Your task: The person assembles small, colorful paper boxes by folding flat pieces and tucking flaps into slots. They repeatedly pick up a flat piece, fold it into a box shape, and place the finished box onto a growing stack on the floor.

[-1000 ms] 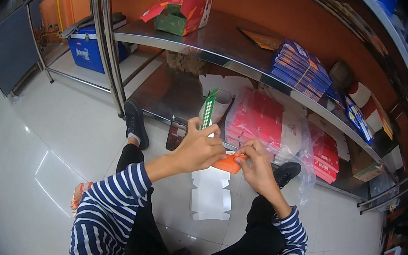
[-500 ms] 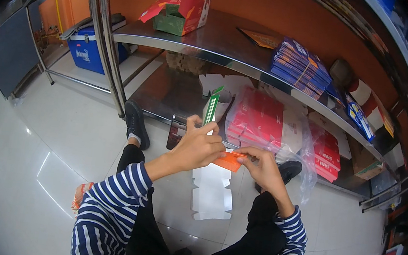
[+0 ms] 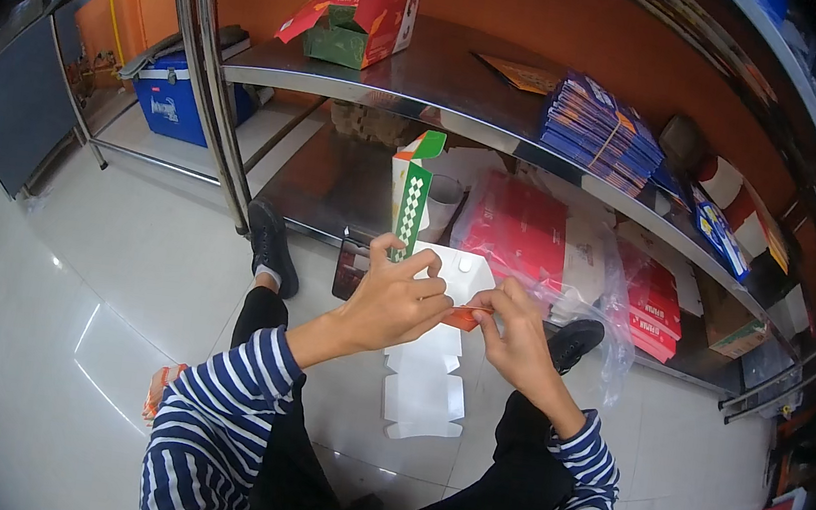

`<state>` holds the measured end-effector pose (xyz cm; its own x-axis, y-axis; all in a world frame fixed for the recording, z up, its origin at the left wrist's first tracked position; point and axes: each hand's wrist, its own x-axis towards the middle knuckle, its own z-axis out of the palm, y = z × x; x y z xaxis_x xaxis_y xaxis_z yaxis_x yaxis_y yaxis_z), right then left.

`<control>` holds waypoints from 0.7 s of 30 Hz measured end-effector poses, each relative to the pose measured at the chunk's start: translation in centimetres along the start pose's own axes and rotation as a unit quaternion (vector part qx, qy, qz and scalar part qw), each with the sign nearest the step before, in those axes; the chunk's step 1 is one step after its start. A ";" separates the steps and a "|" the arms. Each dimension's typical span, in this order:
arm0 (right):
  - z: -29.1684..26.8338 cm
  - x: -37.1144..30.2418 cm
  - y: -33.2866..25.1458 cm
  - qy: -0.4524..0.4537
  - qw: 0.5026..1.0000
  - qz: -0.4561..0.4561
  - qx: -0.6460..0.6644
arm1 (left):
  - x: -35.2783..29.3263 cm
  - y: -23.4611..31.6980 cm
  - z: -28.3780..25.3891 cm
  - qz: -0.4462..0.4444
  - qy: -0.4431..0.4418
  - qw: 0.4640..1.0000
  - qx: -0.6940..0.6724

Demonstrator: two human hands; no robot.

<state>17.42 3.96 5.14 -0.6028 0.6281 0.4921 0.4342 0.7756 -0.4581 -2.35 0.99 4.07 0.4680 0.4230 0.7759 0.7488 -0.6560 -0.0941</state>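
Between my hands is a partly folded cardboard box, white inside, with green and orange outer faces. My left hand is closed on its left side, where a green panel with white diamonds stands up beneath a bent flap. The fingers of my right hand pinch the orange near edge. Below my hands, a white cut-out panel with side tabs extends toward me; my hands hide whether it joins the box.
Ahead stands a metal shelf with a red-green carton and banded blue stacks. Its lower level holds plastic-wrapped red packs and a cup. A dark phone-like object lies beside my left hand; a blue cooler stands left.
The box has tilted: its white inside now faces me, and the green panel stands taller and farther left. The orange face has turned mostly out of sight. Both hands keep their hold.
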 end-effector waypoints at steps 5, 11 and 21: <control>0.8 0.0 0.3 0.017 0.996 -0.056 -0.064 | 0.4 0.7 0.2 -0.023 0.004 1.000 0.008; -0.9 0.2 -2.3 0.042 0.993 -0.083 -0.074 | 0.0 0.8 -0.5 0.009 0.062 0.996 0.069; -2.4 0.1 -1.8 -0.045 0.998 0.024 0.029 | -0.1 0.7 -1.0 0.118 0.070 0.989 0.053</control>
<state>18.21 2.77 7.83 -0.6418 0.6537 0.4010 0.4261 0.7387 -0.5222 -2.38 -0.15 4.53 0.5714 0.1714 0.8026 0.6750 -0.6544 -0.3408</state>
